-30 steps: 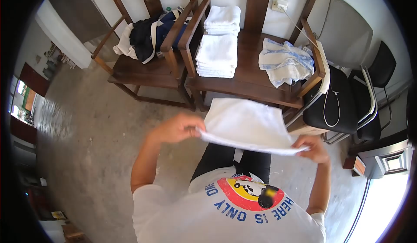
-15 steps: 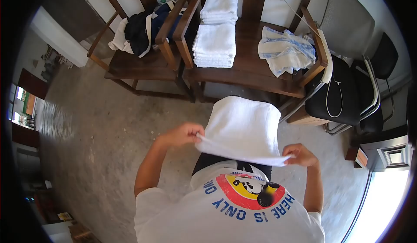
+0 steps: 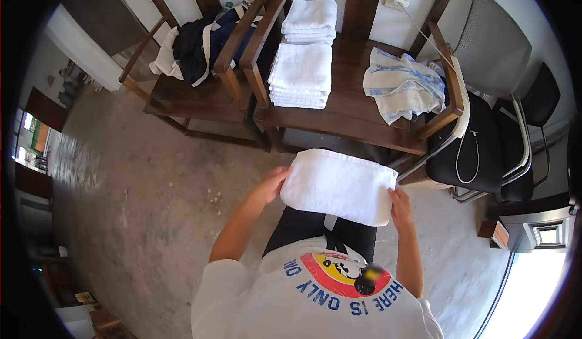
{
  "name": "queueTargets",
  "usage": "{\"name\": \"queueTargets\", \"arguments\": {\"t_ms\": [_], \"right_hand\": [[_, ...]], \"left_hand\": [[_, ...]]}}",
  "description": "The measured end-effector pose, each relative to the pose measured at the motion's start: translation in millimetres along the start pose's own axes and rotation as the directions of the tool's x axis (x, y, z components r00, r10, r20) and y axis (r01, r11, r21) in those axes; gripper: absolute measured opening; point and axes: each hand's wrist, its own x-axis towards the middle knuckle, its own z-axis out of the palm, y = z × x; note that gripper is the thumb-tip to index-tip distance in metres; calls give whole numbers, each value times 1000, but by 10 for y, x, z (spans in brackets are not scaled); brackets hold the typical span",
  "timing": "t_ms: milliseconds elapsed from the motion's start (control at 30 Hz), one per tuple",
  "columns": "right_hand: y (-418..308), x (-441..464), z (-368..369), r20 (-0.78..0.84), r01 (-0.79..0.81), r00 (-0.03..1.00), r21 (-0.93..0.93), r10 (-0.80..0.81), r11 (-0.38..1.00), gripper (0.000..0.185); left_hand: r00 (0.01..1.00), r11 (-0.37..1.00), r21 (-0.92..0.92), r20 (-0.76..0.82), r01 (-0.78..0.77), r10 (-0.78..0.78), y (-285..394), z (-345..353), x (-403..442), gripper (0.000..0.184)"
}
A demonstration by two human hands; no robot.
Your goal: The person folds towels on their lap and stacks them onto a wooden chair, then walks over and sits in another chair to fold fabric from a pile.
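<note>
A white towel [image 3: 339, 187], folded over into a rectangle, spans the space between my hands above my lap. At its left edge my left hand [image 3: 274, 182] grips the cloth, with the fingertips partly hidden. My right hand [image 3: 399, 207] pinches the opposite edge near the right corner. Beyond the towel, two stacks of folded white towels stand on the wooden bench: a taller front stack [image 3: 300, 75] and a back stack [image 3: 309, 20].
A crumpled blue-and-white cloth [image 3: 403, 87] lies on the wooden bench [image 3: 348, 124]. Dark and white clothes [image 3: 203, 51] heap on the wooden chair at left. Black chairs [image 3: 464, 148] with metal frames stand right, a white cable hanging over one. Concrete floor [image 3: 157, 218] surrounds me.
The towel's near edge has been brought up and over to the far side, so the towel is now a shorter rectangle. Both hands moved forward with it, and the view tilted slightly upward.
</note>
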Motion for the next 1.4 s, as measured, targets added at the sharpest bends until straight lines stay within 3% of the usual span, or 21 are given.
{"name": "queueTargets", "arguments": {"t_ms": [167,333,500,600,900,933,1000,1033,1133,1200,1333,1400], "right_hand": [[269,-223,-71,-78,11,996,-320,-38,947,22],[390,-282,13,-162,165,955,-404,-248,900,30],[177,-331,27,-186,307,880,-480,-437,822,38],[310,-407,-48,-159,207,919,-586,-362,783,35],[480,-435,-38,-215,114,940,-536,-265,837,18],[491,-410,-65,-217,161,921,-542,-322,825,14],[523,-360,-155,-220,249,876,-556,-429,793,20],[400,-402,-63,-187,289,841,-637,-507,714,24],[-4,-513,311,-2,377,722,-838,-692,396,39],[-149,-542,576,214,419,652,-901,-727,111,50],[-89,-501,1045,394,475,741,-880,-544,11,66],[67,-304,1039,433,415,788,-899,-439,-141,67]], "left_hand": [[988,982,115,-34,-149,154,-143,109,-372,22],[914,906,217,-104,-363,392,-257,182,-291,11],[890,876,308,-150,-371,430,-301,165,-269,9],[903,876,368,-172,-313,395,-486,70,-332,8],[918,887,381,-189,-259,349,-557,56,-436,10],[917,877,402,-177,-264,357,-557,32,-427,11],[817,769,550,-246,-325,521,-545,69,-405,22],[756,706,621,-265,-341,599,-471,159,-413,28],[558,54,941,152,-335,816,-20,599,-589,51],[610,-55,931,280,-360,742,88,933,-618,59],[684,-212,899,430,-383,589,-75,1223,-412,68],[694,-271,894,448,-357,563,-188,1183,-266,65]]}}
